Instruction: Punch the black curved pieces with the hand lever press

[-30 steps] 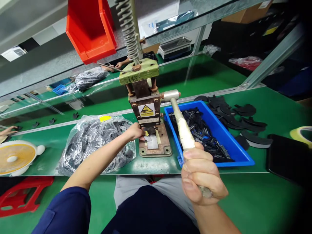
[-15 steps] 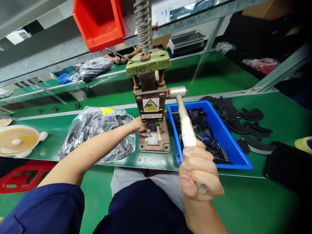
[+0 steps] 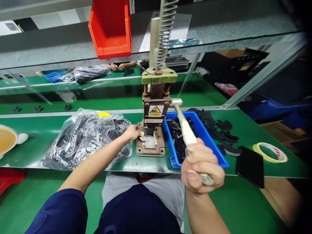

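Note:
A rusty hand press with a green top plate and a tall spring stands on the green bench. My right hand is closed round the press lever, which slants from the press toward me. My left hand reaches to the press base and pinches a small flat dark part lying under the ram; one fingertip wears a yellow cover. A blue tray with black pieces sits right of the press, partly behind the lever.
A clear plastic bag of black curved parts lies left of the press. Loose black curved pieces, a black pad and a yellow tape roll lie at the right. A red bin hangs above. Another person's hands work at the far bench.
The head camera has risen and shifted, so the scene sits lower and more of the right bench shows. Both hands keep their places on the lever and at the press base.

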Action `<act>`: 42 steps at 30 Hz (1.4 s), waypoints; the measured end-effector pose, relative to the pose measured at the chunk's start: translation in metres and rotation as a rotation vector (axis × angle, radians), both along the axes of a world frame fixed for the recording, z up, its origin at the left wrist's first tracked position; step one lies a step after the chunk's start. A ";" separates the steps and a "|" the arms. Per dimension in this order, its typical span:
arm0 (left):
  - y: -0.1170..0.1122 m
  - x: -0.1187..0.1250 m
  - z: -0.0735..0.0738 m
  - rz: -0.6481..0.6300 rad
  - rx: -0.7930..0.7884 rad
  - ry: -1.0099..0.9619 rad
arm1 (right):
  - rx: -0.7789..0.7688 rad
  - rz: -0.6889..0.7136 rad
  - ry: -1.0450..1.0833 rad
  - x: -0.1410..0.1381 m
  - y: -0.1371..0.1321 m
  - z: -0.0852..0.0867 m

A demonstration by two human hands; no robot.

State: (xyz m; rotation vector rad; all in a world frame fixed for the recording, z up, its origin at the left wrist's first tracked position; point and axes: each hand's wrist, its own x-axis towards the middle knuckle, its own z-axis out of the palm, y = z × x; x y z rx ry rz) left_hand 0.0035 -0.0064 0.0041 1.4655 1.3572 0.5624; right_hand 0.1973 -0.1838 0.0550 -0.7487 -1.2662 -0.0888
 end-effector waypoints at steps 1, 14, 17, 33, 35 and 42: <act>-0.002 0.001 -0.002 0.016 -0.044 -0.062 | 0.110 -0.007 0.016 -0.001 0.006 0.012; -0.030 -0.019 0.004 0.063 -0.099 -0.471 | -0.388 -0.073 0.279 -0.011 0.040 0.043; -0.040 -0.036 0.009 -0.039 -0.088 -0.481 | -0.907 0.076 0.286 -0.021 0.034 -0.013; -0.072 -0.054 0.060 -0.729 0.554 -0.120 | -1.501 1.089 0.601 -0.056 0.017 -0.061; -0.074 -0.052 0.064 -0.809 0.607 -0.043 | -1.461 1.051 0.605 -0.061 0.010 -0.068; -0.074 -0.050 0.078 -0.968 0.665 0.036 | -1.378 0.880 0.555 -0.070 -0.008 -0.077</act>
